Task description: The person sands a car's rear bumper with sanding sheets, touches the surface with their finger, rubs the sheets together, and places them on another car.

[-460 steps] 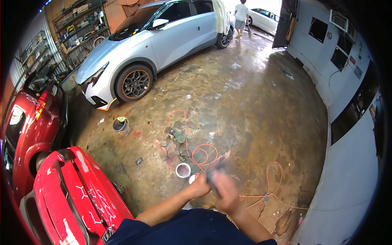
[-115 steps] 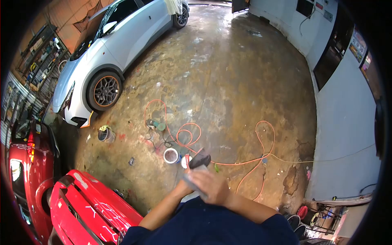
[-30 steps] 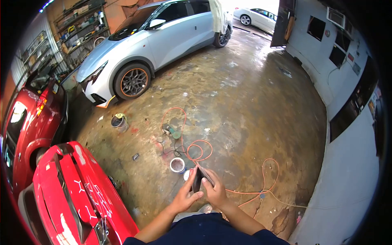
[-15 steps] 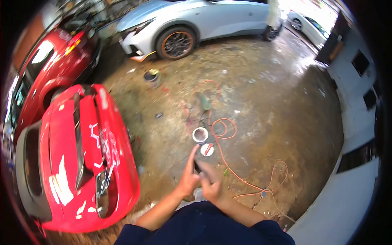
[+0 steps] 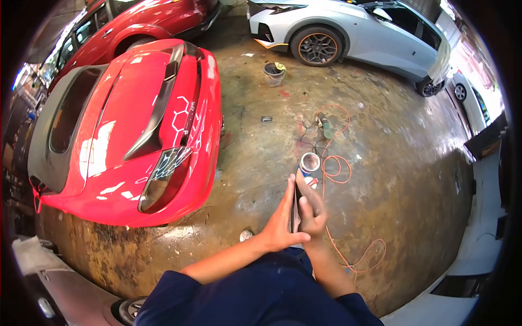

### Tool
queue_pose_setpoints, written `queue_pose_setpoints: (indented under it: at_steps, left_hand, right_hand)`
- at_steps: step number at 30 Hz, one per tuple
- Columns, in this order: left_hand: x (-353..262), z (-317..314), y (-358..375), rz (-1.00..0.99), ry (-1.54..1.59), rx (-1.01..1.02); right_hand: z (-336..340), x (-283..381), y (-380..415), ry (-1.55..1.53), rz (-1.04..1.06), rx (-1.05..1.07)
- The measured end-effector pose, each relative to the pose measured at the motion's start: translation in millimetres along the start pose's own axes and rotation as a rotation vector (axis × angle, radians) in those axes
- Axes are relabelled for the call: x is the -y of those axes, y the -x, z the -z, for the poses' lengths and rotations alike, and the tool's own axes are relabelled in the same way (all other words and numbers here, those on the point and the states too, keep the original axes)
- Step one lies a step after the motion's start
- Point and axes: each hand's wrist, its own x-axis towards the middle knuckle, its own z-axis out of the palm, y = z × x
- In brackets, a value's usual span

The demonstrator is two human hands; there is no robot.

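Note:
Low in the middle of the view, a thin dark flat object [image 5: 295, 211] stands on edge between my two hands. My left hand [image 5: 278, 225] lies along its left side, fingers long and pressed together, thumb across its near end. On the other side, my right hand [image 5: 314, 213] presses against it with bent, slightly blurred fingers. What the object is cannot be made out. Just beyond my fingertips, an open round can [image 5: 310, 162] sits on the floor, beside a white lid [image 5: 312, 182] with something red on it, partly behind my right hand.
A red car body [image 5: 130, 130] fills the left, with a darker red car [image 5: 157, 24] behind. A silver car [image 5: 359, 41] stands at the back. On the floor are a bucket [image 5: 274, 76], a green tool [image 5: 327, 129] and an orange hose [image 5: 333, 239]. A fender [image 5: 76, 288] is lower left.
The view has turned left, so the cars, can and hose appear farther right. My hands have come closer together around the flat object, which shows more clearly.

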Motion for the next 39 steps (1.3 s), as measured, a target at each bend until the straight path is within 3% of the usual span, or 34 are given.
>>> queue_pose_setpoints:
  at_steps: [3, 5, 8, 13, 16, 18, 20, 21, 24, 29, 32, 36, 39]
  left_hand:
    - [-11, 25, -8, 0.058, 0.231, -0.225]
    - [-15, 21, 0, 0.054, 0.248, -0.230]
    - [-22, 20, 6, 0.067, 0.266, -0.219]
    - [-29, 33, 1, 0.030, 0.169, -0.232]
    - [-24, 21, 14, 0.012, 0.083, -0.199]
    - [-28, 21, 14, 0.006, 0.188, -0.205]
    - [-21, 40, 8, 0.000, 0.232, -0.220]
    - [-26, 31, 10, 0.012, 0.273, -0.218]
    - [-26, 21, 20, -0.006, 0.176, -0.145]
    - [-23, 42, 8, -0.008, 0.194, -0.178]
    - [-19, 24, 23, -0.007, 0.062, -0.103]
    - [-18, 47, 8, -0.018, 0.123, -0.176]
    - [-11, 33, 24, 0.030, 0.184, -0.055]
  right_hand:
    - [-17, 10, 31, 0.036, 0.038, 0.061]
    - [-22, 9, 35, 0.044, 0.079, 0.113]
    - [-20, 20, 5, -0.231, -0.245, 0.009]
    - [-33, 19, 38, 0.079, 0.056, 0.120]
    - [-26, 14, 7, -0.228, -0.191, -0.047]
    - [-33, 23, 21, -0.031, 0.018, -0.041]
    - [-37, 29, 43, 0.117, 0.078, 0.090]
    - [-37, 19, 40, 0.086, 0.111, 0.039]
    - [-28, 19, 8, -0.168, -0.151, -0.114]
    - [-40, 20, 41, 0.083, 0.089, 0.004]
    - [-32, 12, 11, -0.160, -0.150, -0.138]
    - [-45, 30, 40, 0.074, 0.080, 0.006]
    - [-38, -18, 21, -0.017, -0.169, -0.112]
